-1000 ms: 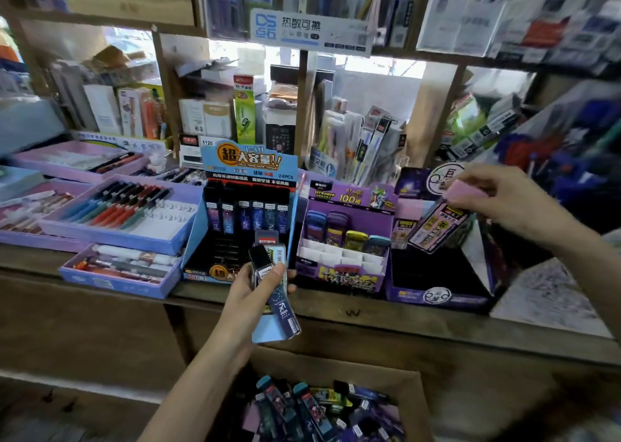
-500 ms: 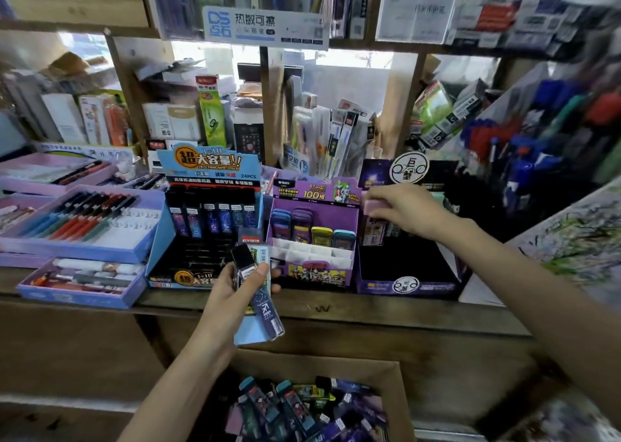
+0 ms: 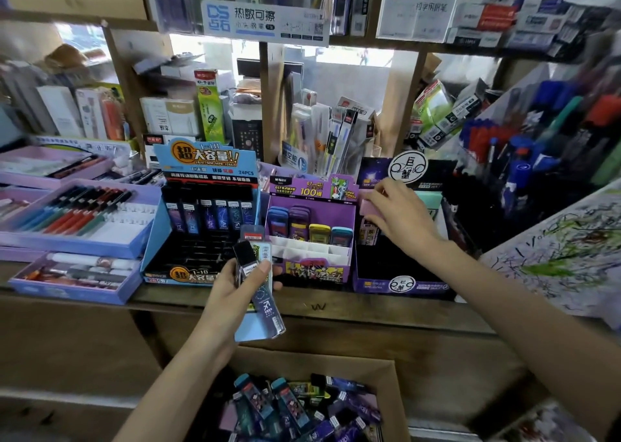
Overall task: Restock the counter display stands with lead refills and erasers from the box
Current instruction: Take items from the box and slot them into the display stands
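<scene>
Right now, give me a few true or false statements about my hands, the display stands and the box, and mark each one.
1. The left hand holds lead refill packs in front of the blue stand. True.
2. The right hand is empty. False: it holds a pink eraser above the dark purple stand on the right.
3. The cardboard box below the counter is empty. False: it holds many loose packs.
4. The blue stand has a row of refills at its top, with dark slots below it. True.
</scene>
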Tool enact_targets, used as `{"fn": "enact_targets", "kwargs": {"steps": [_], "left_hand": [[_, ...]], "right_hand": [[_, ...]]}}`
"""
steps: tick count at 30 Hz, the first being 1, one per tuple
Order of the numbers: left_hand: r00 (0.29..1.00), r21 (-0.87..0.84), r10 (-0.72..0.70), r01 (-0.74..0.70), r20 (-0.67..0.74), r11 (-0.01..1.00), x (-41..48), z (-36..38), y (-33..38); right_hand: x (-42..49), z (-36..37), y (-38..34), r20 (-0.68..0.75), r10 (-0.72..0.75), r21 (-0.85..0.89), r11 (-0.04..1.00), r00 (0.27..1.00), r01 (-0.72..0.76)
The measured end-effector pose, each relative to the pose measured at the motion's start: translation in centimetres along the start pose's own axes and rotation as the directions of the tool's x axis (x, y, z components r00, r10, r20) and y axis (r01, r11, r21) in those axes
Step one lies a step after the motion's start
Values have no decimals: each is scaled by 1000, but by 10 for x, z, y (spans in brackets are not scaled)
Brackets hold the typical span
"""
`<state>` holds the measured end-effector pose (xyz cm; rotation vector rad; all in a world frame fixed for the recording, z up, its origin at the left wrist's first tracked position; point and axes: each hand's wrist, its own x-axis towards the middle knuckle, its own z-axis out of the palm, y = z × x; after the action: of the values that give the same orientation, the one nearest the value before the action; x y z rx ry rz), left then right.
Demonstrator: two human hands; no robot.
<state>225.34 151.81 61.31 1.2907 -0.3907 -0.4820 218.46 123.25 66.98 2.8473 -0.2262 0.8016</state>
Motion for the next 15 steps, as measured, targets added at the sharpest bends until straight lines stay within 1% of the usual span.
{"fn": "enact_targets", "kwargs": {"steps": [1, 3, 5, 7, 8, 9, 10, 11, 12, 13, 14, 15], "left_hand": [[1000, 1, 1, -1, 1, 1000, 0, 0, 0], [1000, 3, 3, -3, 6, 1000, -1, 2, 1], [1000, 0, 4, -4, 15, 1000, -2, 3, 2], [1000, -1, 8, -8, 20, 1000, -3, 3, 3], [1000, 6, 12, -12, 26, 1000, -3, 4, 4], [999, 16, 16, -16, 37, 1000, -3, 5, 5], [999, 29, 19, -21, 50, 999, -3, 6, 6], [998, 40, 23, -25, 63, 999, -4, 7, 7], [997, 50, 25, -29, 74, 998, -5, 7, 7], [996, 58, 25, -30, 81, 998, -5, 8, 8], [996, 65, 25, -31, 86, 997, -6, 8, 8], [995, 72, 26, -33, 92, 997, -7, 7, 9]], "right_hand": [[-2, 0, -2, -45, -22, -49, 999, 999, 20], [-3, -1, -7, -67, -36, -128, 991, 997, 27], [-3, -6, -13, -69, 1, -128, 992, 998, -10], [-7, -14, -29, -135, 50, -45, 997, 990, -57], [-9, -20, -41, -187, 74, 30, 997, 980, -69], [-11, -25, -56, -241, 88, 127, 990, 967, -59], [-12, -31, -72, -250, 107, 261, 965, 962, -39], [-11, -37, -87, -203, 135, 423, 905, 970, -37], [-10, -44, -101, -93, 163, 583, 808, 982, -78], [-7, -47, -114, 69, 158, 704, 692, 985, -160], [-3, -50, -124, 232, 133, 763, 590, 964, -265], [0, -49, -133, 366, 102, 780, 508, 925, -365]]}}
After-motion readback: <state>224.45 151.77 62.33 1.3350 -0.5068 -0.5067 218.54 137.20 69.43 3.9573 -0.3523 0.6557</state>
